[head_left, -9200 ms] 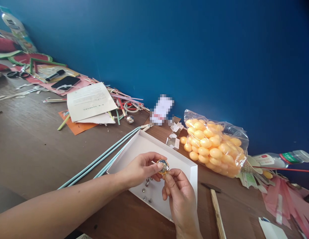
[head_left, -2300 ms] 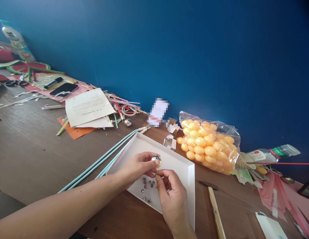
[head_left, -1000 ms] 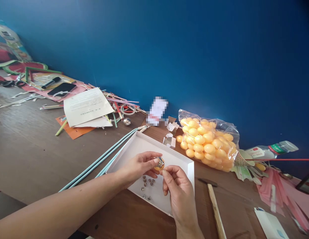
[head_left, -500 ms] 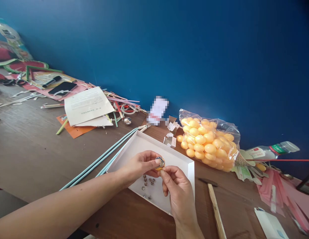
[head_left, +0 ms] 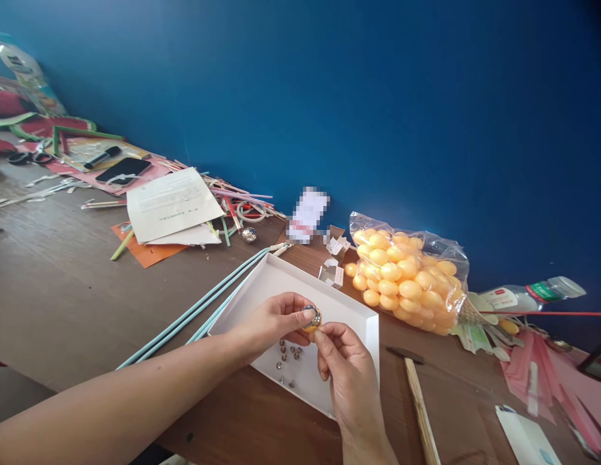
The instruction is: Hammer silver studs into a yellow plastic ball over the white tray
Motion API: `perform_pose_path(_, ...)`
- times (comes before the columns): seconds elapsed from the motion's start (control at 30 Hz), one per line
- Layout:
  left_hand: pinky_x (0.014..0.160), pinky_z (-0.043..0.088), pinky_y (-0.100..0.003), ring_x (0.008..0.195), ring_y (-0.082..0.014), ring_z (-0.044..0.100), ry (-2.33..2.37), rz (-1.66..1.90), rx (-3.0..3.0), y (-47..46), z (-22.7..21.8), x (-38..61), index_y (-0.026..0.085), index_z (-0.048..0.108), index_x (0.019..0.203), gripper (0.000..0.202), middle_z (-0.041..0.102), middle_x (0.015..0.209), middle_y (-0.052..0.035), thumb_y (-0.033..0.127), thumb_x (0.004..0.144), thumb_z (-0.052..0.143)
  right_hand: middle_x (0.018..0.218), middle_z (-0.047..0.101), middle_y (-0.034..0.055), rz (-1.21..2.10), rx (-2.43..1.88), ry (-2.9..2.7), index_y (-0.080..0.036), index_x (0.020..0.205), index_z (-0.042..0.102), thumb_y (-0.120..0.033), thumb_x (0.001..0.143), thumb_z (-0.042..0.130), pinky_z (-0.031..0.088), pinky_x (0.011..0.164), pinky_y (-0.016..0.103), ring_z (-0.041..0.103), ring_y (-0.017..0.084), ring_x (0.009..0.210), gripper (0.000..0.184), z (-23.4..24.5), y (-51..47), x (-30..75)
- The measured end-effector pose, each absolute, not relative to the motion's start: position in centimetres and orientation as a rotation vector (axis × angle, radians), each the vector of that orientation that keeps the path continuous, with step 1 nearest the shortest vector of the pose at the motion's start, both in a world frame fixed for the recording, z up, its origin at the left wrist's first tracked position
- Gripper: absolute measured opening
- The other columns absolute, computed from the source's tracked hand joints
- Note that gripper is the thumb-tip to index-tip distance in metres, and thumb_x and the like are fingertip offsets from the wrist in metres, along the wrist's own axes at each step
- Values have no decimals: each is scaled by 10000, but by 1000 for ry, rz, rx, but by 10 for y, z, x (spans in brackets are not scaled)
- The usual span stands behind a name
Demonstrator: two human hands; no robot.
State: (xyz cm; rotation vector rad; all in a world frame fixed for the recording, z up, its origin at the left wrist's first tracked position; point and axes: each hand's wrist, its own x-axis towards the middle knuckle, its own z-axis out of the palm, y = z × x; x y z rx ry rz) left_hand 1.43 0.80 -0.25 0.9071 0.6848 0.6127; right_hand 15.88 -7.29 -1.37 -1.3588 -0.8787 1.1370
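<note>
My left hand (head_left: 291,318) is closed around a small yellow ball (head_left: 311,319) partly covered with shiny silver studs, the thumb pressing on its top. At the ball's lower right edge, my right hand (head_left: 342,355) holds thumb and forefinger in a pinch. Whatever lies between those fingertips is too small to make out. Both hands are above a shallow white box lid (head_left: 349,308), where several loose silver studs (head_left: 284,352) lie on the bottom. A hammer (head_left: 419,403) with a wooden handle rests to the right of the lid.
Behind the lid, a clear plastic bag (head_left: 402,278) is full of yellow balls. Pale blue cords (head_left: 198,310) run along the left. Another studded ball (head_left: 249,234) sits near printed papers (head_left: 174,203). Farther left are a phone (head_left: 123,171) and scissors (head_left: 36,155); a bottle (head_left: 528,294) lies right.
The hands keep nearly the same pose at the ball. The whole view has shifted very slightly; nothing has visibly been let go or picked up.
</note>
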Motion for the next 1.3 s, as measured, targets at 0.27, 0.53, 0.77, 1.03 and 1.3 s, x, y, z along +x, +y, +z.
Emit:
perform_pose_path(0.27, 756, 520, -313, 722, -120, 633, 695, 613, 912, 7, -4, 14, 147, 581, 960, 349, 624, 876, -34, 412, 769, 703, 571, 488, -72, 1138, -1382, -893, -202, 837, 618, -397, 833, 681, 307, 462, 175, 373, 52, 491, 205, -13, -75, 159)
perform_pose_path(0.53, 751, 525, -307, 726, -124, 646, 697, 616, 926, 8, -4, 14, 153, 576, 962, 355, 631, 872, -29, 421, 767, 702, 555, 475, -73, 1109, -1424, -921, -202, 845, 611, -411, 840, 668, 318, 475, 180, 381, 57, 493, 217, -12, -74, 159)
perform_pose_path(0.77, 747, 529, -307, 723, -128, 651, 706, 616, 925, 7, -5, 15, 154, 576, 961, 361, 635, 867, -31, 428, 763, 703, 551, 471, -75, 1105, -1413, -926, -207, 834, 606, -416, 841, 665, 321, 473, 177, 380, 58, 490, 217, -11, -75, 158)
perform_pose_path(1.03, 735, 535, -301, 713, -124, 652, 722, 629, 959, 6, -5, 14, 153, 570, 966, 375, 645, 865, -32, 434, 759, 706, 544, 468, -77, 1092, -1450, -961, -204, 837, 602, -428, 845, 657, 320, 466, 175, 378, 60, 491, 232, -10, -76, 158)
perform_pose_path(1.3, 717, 539, -293, 718, -126, 651, 719, 667, 981, 5, -9, 16, 156, 575, 956, 373, 649, 843, -30, 432, 749, 717, 563, 475, -76, 1096, -1451, -949, -202, 832, 592, -434, 837, 662, 318, 461, 178, 367, 58, 485, 243, -7, -74, 157)
